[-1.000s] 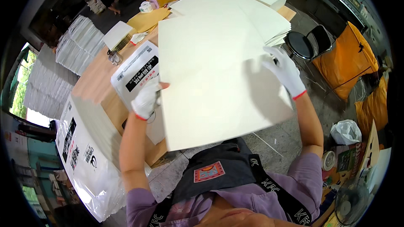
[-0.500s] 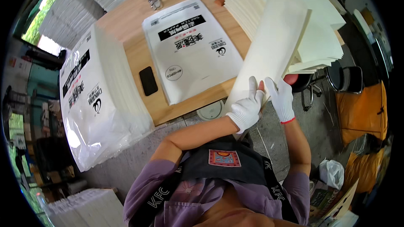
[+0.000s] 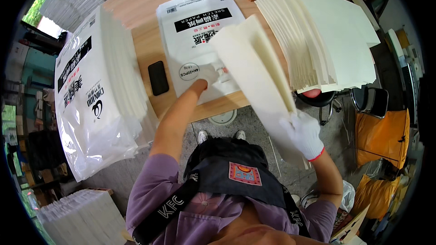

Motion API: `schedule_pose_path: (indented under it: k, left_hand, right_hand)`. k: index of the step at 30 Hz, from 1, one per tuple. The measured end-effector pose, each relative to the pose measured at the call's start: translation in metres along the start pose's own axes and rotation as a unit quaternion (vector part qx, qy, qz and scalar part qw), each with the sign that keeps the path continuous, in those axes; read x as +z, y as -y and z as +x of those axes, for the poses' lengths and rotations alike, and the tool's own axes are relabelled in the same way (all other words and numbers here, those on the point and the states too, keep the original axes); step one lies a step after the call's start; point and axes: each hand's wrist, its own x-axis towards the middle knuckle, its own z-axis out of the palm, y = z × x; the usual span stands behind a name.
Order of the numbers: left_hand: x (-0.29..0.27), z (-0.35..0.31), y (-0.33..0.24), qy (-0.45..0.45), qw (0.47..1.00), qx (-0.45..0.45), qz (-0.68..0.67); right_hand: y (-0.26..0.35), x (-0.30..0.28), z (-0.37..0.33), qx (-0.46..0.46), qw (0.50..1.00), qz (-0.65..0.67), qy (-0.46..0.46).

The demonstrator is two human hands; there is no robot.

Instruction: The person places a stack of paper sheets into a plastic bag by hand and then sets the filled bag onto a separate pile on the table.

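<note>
I pinch one folded paper [image 3: 254, 81], right hand [image 3: 303, 132]; left hand [image 3: 212, 70] over one bag [image 3: 195, 41], table's near edge [image 3: 209, 110]; can't tell grip.

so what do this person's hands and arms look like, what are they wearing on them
The right hand wears a white glove with a red edge at the wrist. The left hand is too blurred to describe clearly. Both forearms are bare below short purple sleeves.
</note>
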Motion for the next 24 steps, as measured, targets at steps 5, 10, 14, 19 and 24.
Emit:
schedule_pose_path:
  k: [5, 10, 14, 19, 24]
  left_hand:
    - [-0.091, 0.048, 0.014, -0.061, 0.807, 0.072, -0.582]
    - [-0.167, -0.013, -0.073, -0.063, 0.876, 0.176, -0.444]
    - [-0.145, -0.066, -0.128, -0.140, 0.910, 0.256, -0.295]
    - [-0.129, -0.134, -0.196, -0.090, 0.929, 0.302, -0.194]
    - [-0.104, -0.125, -0.147, -0.199, 0.899, 0.250, -0.299]
  right_hand:
    - [0.008, 0.024, 0.002, -0.034, 0.994, -0.014, 0.101]
    - [0.012, 0.009, 0.019, -0.006, 0.981, -0.035, 0.192]
    - [0.020, 0.015, 0.054, -0.060, 0.990, 0.002, 0.128]
    - [0.000, 0.118, 0.092, 0.020, 0.854, 0.514, -0.074]
    - [0.040, 0.091, 0.100, -0.100, 0.992, 0.075, -0.022]
